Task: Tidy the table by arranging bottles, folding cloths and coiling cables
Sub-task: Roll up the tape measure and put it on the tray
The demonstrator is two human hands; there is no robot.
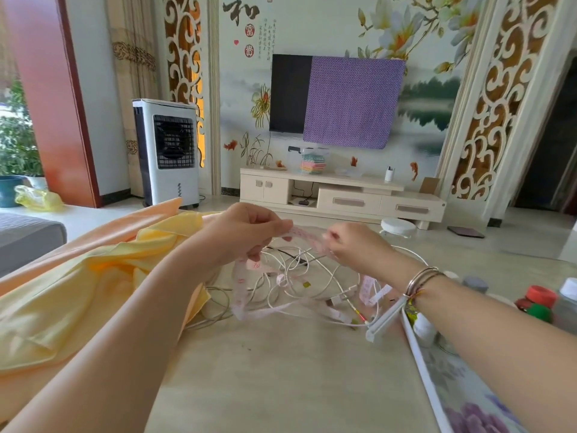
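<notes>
Pinching a pink tape measure (307, 237), left hand (246, 229) and right hand (352, 245) grip it above tangled cables (299, 276).

Both hands (249, 232) (352, 245) raised, fingers pinched

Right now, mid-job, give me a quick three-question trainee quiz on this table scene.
1. True or false: both hands pinch the pink measuring tape.
2. Which side of the cable tangle does the yellow cloth lie on: A left, B right?
3. Fill in: the red-capped bottle stands near the ___ forearm.

Key: 1 true: left hand and right hand hold it above the cables. 2 A. 3 right.
</notes>
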